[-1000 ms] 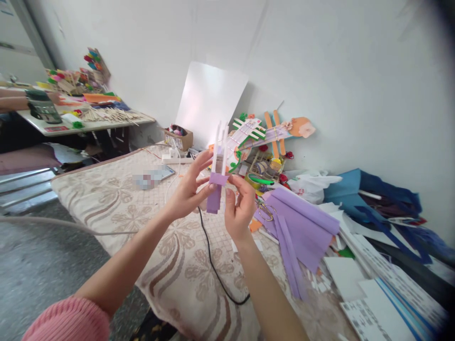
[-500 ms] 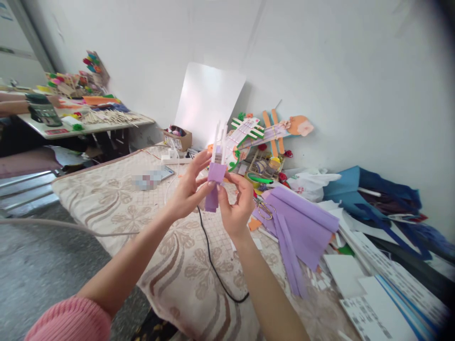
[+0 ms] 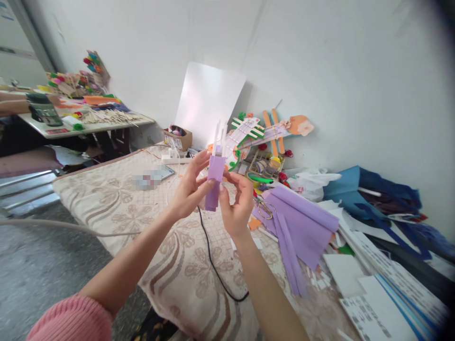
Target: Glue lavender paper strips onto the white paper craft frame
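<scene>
Above the table, a small white frame (image 3: 223, 137) of thin upright strips is held between my two hands, with purple paper (image 3: 216, 169) around its lower part. My left hand (image 3: 192, 184) grips it from the left, thumb pressed on the front of the paper and fingers behind. On the other side, my right hand (image 3: 237, 201) has its fingers curled at the paper's right edge, thumb tip close beside it. The fingertips behind the piece are hidden. Purple sheets (image 3: 305, 222) and a pair of scissors (image 3: 266, 208) lie to the right.
Behind stand a decorated guitar-shaped craft (image 3: 245, 132) and a cardboard box (image 3: 179, 138). A phone (image 3: 165, 173) lies at left; a black cable (image 3: 209, 251) crosses the patterned cloth (image 3: 170, 265). White boards (image 3: 369, 293) are stacked right. Another person's arm (image 3: 12, 104) rests at the far-left table.
The purple paper now reaches higher up the white strips and lies smoother on the front. My right thumb has shifted slightly right, off the front of the paper. My left hand has barely moved.
</scene>
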A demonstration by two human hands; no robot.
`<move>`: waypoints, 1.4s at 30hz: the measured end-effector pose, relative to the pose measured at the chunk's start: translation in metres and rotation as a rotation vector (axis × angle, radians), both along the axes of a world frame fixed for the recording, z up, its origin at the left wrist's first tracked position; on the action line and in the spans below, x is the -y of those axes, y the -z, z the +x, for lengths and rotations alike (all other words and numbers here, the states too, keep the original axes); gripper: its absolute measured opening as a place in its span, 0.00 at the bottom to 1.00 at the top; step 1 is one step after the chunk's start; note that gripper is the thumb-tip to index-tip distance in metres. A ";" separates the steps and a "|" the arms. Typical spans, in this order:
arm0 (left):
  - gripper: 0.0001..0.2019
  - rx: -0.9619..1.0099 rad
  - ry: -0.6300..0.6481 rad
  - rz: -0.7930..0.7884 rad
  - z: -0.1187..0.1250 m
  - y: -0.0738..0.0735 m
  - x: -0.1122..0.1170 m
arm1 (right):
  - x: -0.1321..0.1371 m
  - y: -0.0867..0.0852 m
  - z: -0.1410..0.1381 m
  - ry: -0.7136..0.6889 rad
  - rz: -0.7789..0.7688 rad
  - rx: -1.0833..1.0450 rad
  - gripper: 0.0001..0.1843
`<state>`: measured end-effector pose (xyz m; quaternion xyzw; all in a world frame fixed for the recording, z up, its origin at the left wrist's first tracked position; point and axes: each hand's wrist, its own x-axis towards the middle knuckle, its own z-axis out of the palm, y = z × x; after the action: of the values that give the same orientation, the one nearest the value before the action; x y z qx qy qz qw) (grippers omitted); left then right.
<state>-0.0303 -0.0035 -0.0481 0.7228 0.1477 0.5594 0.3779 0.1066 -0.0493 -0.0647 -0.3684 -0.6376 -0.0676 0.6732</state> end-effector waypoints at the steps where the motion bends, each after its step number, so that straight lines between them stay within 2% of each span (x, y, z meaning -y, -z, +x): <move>1: 0.31 0.002 0.003 0.002 0.000 0.000 0.000 | -0.001 -0.001 0.000 0.021 0.018 0.016 0.18; 6: 0.30 0.032 0.022 -0.010 0.000 0.001 -0.001 | -0.006 -0.005 -0.002 0.090 0.094 0.047 0.20; 10: 0.31 0.022 0.025 -0.015 0.001 0.001 0.000 | -0.007 -0.006 -0.001 0.151 0.114 0.038 0.16; 18: 0.30 0.029 0.042 -0.018 0.000 0.001 -0.001 | -0.009 -0.005 0.004 0.125 0.116 0.082 0.19; 25: 0.31 0.036 0.049 -0.023 -0.001 0.001 0.000 | -0.011 -0.006 0.005 0.176 0.150 0.078 0.15; 36: 0.30 0.027 0.035 -0.004 -0.004 0.003 -0.001 | -0.001 -0.010 0.005 0.121 0.098 0.124 0.14; 42: 0.30 0.031 0.037 -0.007 -0.005 0.003 0.002 | 0.002 -0.011 0.003 0.146 0.117 0.135 0.13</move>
<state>-0.0350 -0.0052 -0.0510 0.7153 0.1303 0.5629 0.3931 0.1093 -0.0514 -0.0532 -0.3683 -0.6479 -0.1781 0.6426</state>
